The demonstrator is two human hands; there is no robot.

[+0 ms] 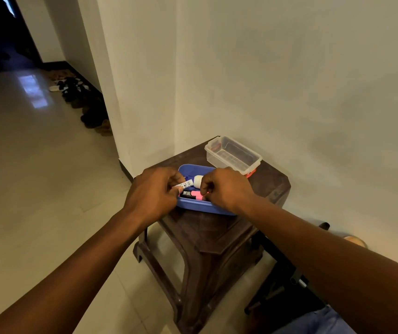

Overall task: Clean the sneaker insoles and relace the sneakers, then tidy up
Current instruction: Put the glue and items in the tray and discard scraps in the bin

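Note:
A blue plastic box (202, 208) sits on a dark brown plastic stool (207, 235). Inside it lie a pink and black marker (192, 194) and a white-capped item (198, 180). My left hand (152, 194) is over the box's left side, its fingers curled around a small white printed tube (185, 183). At the box's right side, the curled fingers of my right hand (224, 186) pinch the pink end of the marker. No sneaker, insole or lace lies on the stool.
A clear plastic container (233, 154) stands at the stool's far corner on an orange lid (251, 174). White walls close in behind and to the right. Several shoes (82, 100) line the hallway wall at left. A black frame (287, 268) stands at lower right.

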